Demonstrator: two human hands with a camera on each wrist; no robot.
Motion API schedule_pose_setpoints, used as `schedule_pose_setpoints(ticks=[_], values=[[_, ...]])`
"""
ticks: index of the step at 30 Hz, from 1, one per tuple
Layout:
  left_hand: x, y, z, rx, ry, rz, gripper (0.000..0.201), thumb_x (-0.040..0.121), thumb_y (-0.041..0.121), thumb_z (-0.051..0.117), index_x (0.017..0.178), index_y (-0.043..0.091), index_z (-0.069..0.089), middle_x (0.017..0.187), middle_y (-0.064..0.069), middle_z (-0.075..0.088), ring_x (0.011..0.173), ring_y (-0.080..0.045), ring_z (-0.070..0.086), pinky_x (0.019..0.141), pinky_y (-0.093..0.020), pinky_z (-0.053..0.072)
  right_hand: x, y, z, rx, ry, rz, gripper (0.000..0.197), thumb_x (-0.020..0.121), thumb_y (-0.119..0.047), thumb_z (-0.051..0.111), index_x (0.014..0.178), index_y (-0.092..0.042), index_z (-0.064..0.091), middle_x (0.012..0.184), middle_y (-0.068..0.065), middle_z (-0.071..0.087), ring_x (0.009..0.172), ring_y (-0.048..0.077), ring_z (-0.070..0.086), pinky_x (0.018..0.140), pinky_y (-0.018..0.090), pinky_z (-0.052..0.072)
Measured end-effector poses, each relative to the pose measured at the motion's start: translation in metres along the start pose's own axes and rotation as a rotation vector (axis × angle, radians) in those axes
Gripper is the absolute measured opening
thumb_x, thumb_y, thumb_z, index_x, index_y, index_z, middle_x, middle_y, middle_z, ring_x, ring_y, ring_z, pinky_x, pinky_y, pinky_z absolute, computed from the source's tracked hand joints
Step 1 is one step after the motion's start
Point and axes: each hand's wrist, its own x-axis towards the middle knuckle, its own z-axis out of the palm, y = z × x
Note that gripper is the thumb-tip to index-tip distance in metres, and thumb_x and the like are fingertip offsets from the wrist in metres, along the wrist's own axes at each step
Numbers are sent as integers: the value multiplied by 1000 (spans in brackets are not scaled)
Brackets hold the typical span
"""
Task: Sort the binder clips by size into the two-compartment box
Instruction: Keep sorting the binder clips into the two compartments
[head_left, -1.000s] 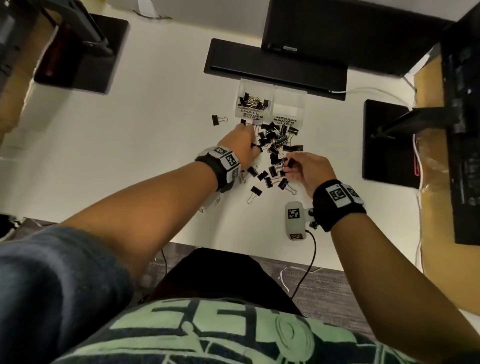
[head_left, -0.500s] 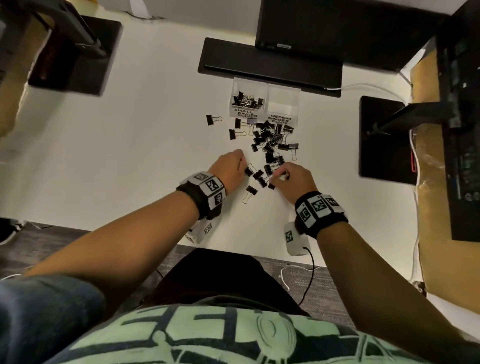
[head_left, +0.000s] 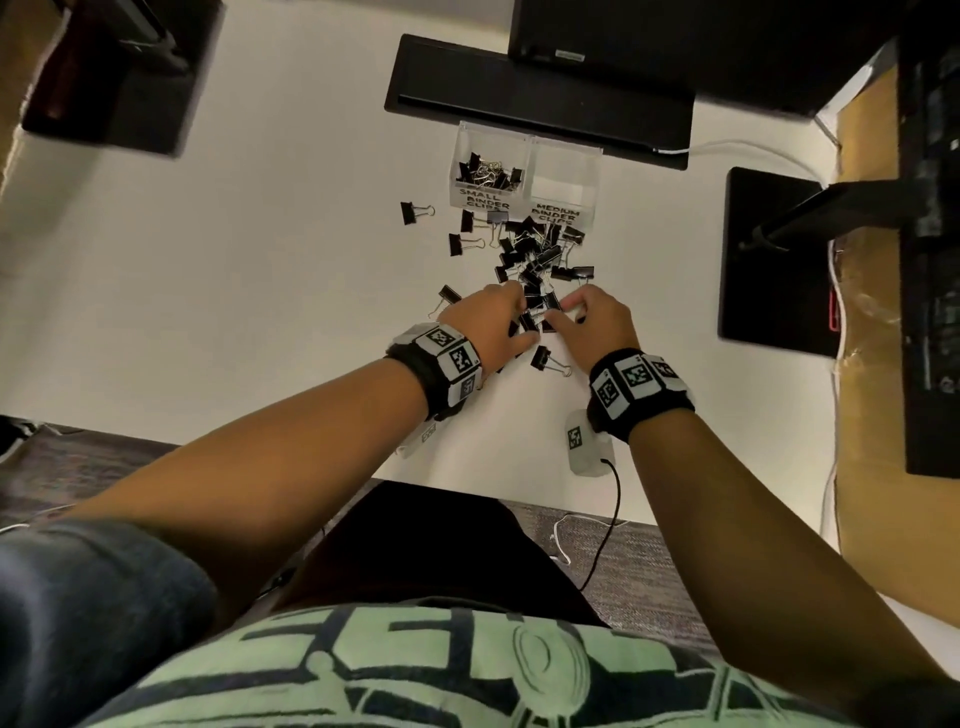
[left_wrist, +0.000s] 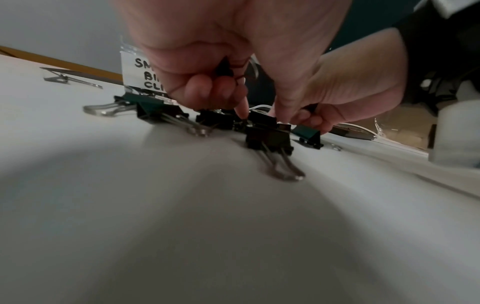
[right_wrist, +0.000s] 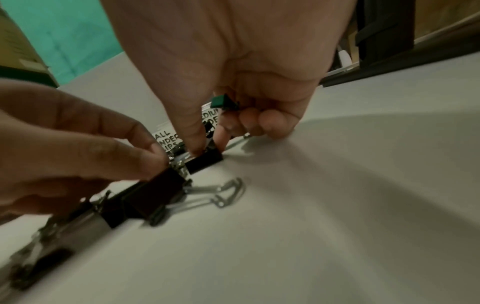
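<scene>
Your left hand (head_left: 491, 325) and right hand (head_left: 592, 322) reach forward side by side, fingers curled, each pinching and palming binder clips (left_wrist: 226, 70).

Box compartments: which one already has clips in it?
The left compartment, labelled SMALL BINDER CLIPS, holds a heap of black clips. The right compartment, labelled MEDIUM BINDER CLIPS, shows none.

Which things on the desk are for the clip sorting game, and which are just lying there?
For sorting: binder clips, two-compartment box, left hand, right hand.

Just lying there: keyboard, white cable, black pad.
</scene>
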Motion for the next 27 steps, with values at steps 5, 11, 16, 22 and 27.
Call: schedule_pose_setpoints(ticks=[5,11,16,22,27], values=[[7,3,1,2,12,8,20,90,32,54,102,15,54,102,-4,58,88,-23,60,76,-34,52,5,10,-6,109,-20,16,10,85,-18,61,88,-10,64,77,-8,56,81,13,52,73,25,41],[-1,-15,-5,-52,55,-76,12,90,27,55,96,17,56,99,-2,60,85,-21,60,77,-36,53,9,22,-17,87,-36,16,8,82,-15,65,89,-16,61,71,-13,47,71,9,47,57,14,33],[7,-18,-16,-97,136,-113,19,91,27,52,106,16,51,100,-4,60,79,-20,55,70,-31,46,14,7,-20,112,6,2,13,84,-14,61,98,-12,62,73,-14,46,71,6,48,66,20,38],[24,-11,-28,-59,152,-175,30,91,31,55,116,14,50,115,-5,58,94,-22,59,78,-33,47,19,-36,1,-80,-15,-4,17,84,-30,64,85,-13,59,81,-1,58,77,20,57,67,28,45],[28,-14,-28,-22,96,-146,27,91,31,54,112,14,52,117,-8,57,99,-25,59,84,-38,51,24,-48,15,-230,-52,21,35,84,-33,64,113,-14,57,91,3,67,87,24,63,66,26,43]])
